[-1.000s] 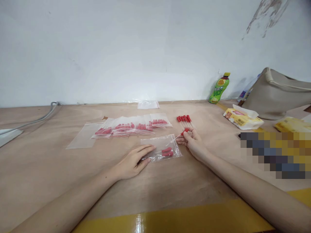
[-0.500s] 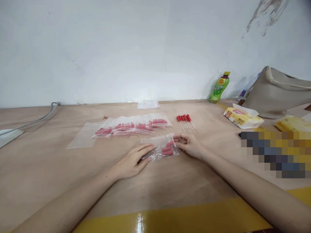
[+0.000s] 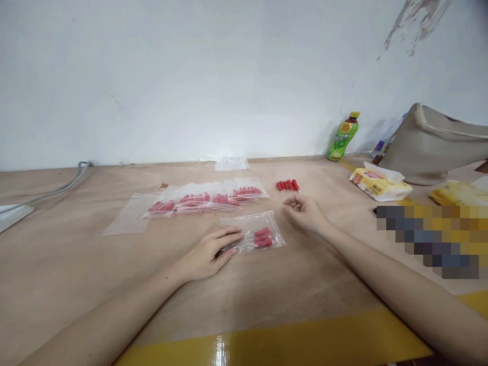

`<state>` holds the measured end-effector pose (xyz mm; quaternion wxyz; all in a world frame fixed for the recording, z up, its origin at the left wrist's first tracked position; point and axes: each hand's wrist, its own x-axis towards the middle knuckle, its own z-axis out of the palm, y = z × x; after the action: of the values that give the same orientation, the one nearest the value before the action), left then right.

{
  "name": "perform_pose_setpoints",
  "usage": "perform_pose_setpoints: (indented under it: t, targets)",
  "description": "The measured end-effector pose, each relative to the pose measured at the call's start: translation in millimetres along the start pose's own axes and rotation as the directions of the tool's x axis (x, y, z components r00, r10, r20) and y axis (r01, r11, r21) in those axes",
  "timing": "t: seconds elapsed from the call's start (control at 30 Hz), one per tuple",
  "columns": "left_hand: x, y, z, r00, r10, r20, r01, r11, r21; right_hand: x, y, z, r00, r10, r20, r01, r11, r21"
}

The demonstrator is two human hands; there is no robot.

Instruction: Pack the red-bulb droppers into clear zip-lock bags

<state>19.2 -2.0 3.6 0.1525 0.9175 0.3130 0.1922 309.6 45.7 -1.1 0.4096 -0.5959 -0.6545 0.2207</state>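
A clear zip bag [image 3: 244,223] lies flat on the table with several red-bulbed droppers [image 3: 263,237] inside. My left hand [image 3: 211,251] rests on the bag's left end, fingers stretched out and thumb apart. Beyond the bag to the right, a row of loose droppers [image 3: 287,185] has red rubber bulbs at the far side and thin clear tubes pointing toward me. My right hand [image 3: 305,212] is over the near ends of these tubes, fingers bent with a gap to the thumb. The fingers partly hide the tubes, so contact is unclear.
Behind the bag, several filled zip bags [image 3: 202,198] overlap in a row, with a flat clear bag [image 3: 127,216] at their left. More bags [image 3: 231,164] lie by the wall. A green bottle [image 3: 343,138], tissue pack [image 3: 381,185] and grey handbag [image 3: 430,147] stand at right.
My right hand has left the bag's right end and moved away from me and right to the loose droppers. The droppers in the bag now lie closer together. My left hand stays put.
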Motion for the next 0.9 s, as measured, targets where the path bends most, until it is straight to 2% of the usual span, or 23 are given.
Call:
perform_pose_setpoints:
  t: [0.07, 0.17, 0.4, 0.57, 0.67, 0.77, 0.83, 0.9]
  targets:
    - [0, 0, 0.0, 1.000, 0.008, -0.008, -0.008, 1.000, -0.002, 17, 3, -9, 0.997, 0.012, -0.070, -0.027, 0.976, -0.215]
    - [1, 0, 0.2, 1.000, 0.012, -0.013, -0.012, 1.000, 0.000, 38, 3, -13, 0.991, 0.092, -0.100, -0.125, 0.905, -0.407]
    - [1, 1, -0.3, 1.000, 0.011, -0.018, -0.011, 1.000, 0.001, 59, -10, 13, 0.969, 0.229, -0.096, -0.241, 0.783, -0.573]
    - [1, 1, -0.1, 1.000, 0.016, -0.027, -0.016, 1.000, -0.004, 62, -18, 21, 0.975, 0.216, -0.055, -0.210, 0.807, -0.552]
    - [1, 0, 0.4, 0.999, 0.018, -0.028, -0.018, 1.000, 0.000, 58, -14, 15, 0.988, 0.149, -0.030, -0.146, 0.874, -0.464]
    - [1, 0, 0.6, 1.000, 0.015, -0.028, -0.015, 1.000, -0.005, 46, -7, 5, 0.998, 0.051, -0.030, -0.055, 0.989, -0.137]
    - [1, 0, 0.4, 1.000, 0.014, -0.023, -0.014, 1.000, -0.007, 32, -4, 0, 0.999, 0.031, -0.036, -0.026, 0.990, 0.141]
    - [0, 0, 0.2, 1.000, 0.011, -0.015, -0.012, 1.000, -0.006, 17, -3, -1, 0.999, 0.052, -0.014, -0.043, 0.933, 0.358]
